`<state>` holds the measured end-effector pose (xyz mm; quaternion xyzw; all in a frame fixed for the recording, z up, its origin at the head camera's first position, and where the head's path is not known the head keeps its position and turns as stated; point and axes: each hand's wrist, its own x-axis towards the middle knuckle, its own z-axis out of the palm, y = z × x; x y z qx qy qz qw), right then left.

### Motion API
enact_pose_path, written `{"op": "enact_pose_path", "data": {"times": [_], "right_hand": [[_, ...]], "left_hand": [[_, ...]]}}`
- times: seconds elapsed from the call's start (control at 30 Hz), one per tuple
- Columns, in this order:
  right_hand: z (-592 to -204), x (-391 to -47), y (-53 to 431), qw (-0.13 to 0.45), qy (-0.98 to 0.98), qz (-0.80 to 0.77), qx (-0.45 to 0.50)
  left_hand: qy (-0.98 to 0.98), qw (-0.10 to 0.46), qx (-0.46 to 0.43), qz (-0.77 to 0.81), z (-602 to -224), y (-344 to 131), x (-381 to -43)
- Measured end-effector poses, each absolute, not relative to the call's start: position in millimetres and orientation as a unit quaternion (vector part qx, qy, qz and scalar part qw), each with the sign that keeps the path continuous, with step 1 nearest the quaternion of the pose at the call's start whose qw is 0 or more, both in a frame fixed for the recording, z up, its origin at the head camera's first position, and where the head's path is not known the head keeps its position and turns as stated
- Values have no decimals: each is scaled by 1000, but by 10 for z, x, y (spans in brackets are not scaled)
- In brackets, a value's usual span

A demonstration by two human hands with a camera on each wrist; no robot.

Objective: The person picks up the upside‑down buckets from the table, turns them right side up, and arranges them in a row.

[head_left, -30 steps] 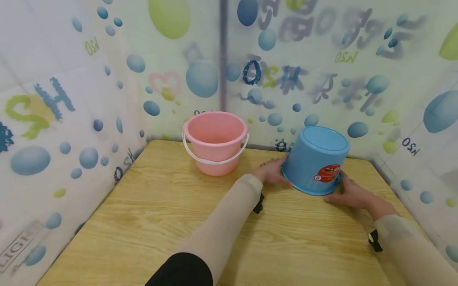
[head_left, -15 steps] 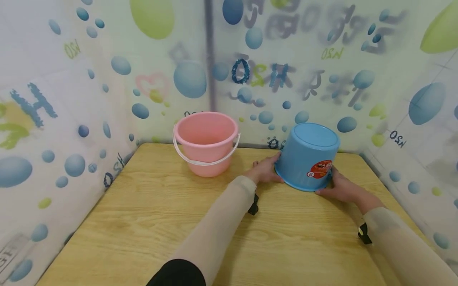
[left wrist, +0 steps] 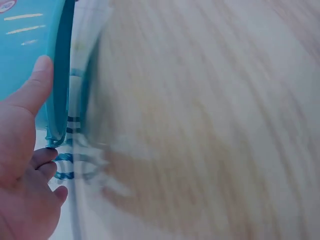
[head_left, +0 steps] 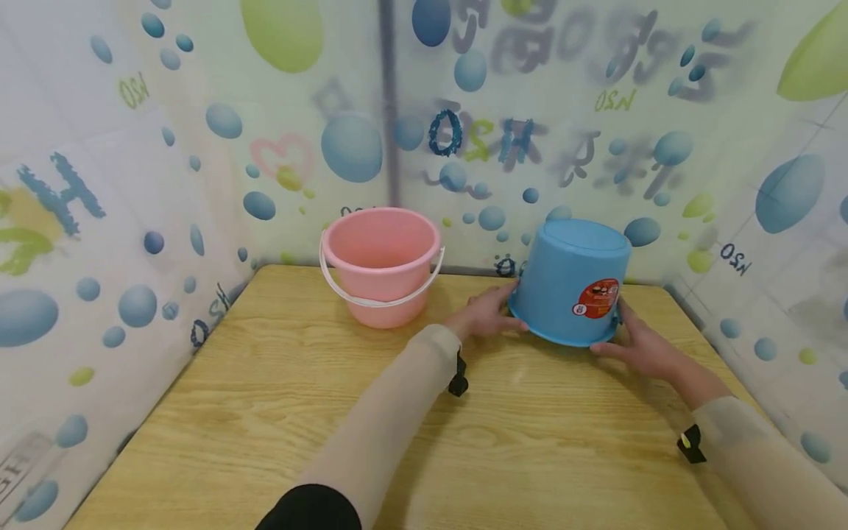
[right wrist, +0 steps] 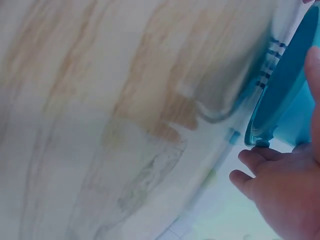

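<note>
A blue bucket (head_left: 570, 287) with a red label (head_left: 598, 298) is upside down at the right of the wooden table (head_left: 318, 412). My left hand (head_left: 486, 313) grips its left side near the rim, thumb on the outer wall in the left wrist view, other fingers by the rim's edge. On the right, my right hand (head_left: 642, 350) holds the opposite side, its thumb also against the wall. Both wrist views show a gap between the rim and the tabletop, so the bucket is off the table. The bucket's far side is hidden.
A pink bucket (head_left: 391, 285) stands upright left of my left hand, its white handle (head_left: 379, 302) hanging in front. Patterned walls (head_left: 583, 132) close in the table behind and on both sides.
In the last half second the blue bucket has risen slightly and turned a little, with both hands still on it. Earlier the head view shifted. The pink bucket stays put.
</note>
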<state>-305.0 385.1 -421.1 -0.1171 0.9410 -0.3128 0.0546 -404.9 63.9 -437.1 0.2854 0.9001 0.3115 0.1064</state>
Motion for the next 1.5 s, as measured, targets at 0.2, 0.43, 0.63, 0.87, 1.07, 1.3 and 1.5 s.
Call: {"op": "enact_pose_path", "data": {"times": [0.2, 0.43, 0.63, 0.87, 1.07, 1.3, 1.5], "right_hand": [[-4139, -2943, 3834, 31, 933, -341, -108], [-4094, -2842, 3768, 8, 918, -386, -92], [-4023, -2745, 3656, -8, 908, -409, -92], [-3990, -2701, 3594, -43, 894, -433, -110], [-3957, -2746, 3553, -75, 871, -464, -144], [-3932, -2809, 3527, -87, 843, -493, -195], [-3846, -2867, 3554, -110, 860, -463, -183]], "left_hand": [[869, 85, 308, 378, -4293, 567, -3999], [844, 58, 316, 431, -4203, 506, -3888], [833, 27, 309, 459, -4120, 445, -3810], [822, -13, 328, 465, -4046, 405, -3779], [807, -32, 347, 478, -3878, 402, -3766], [803, -31, 346, 485, -3636, 321, -3761], [801, -21, 366, 472, -3554, 231, -3799]]}}
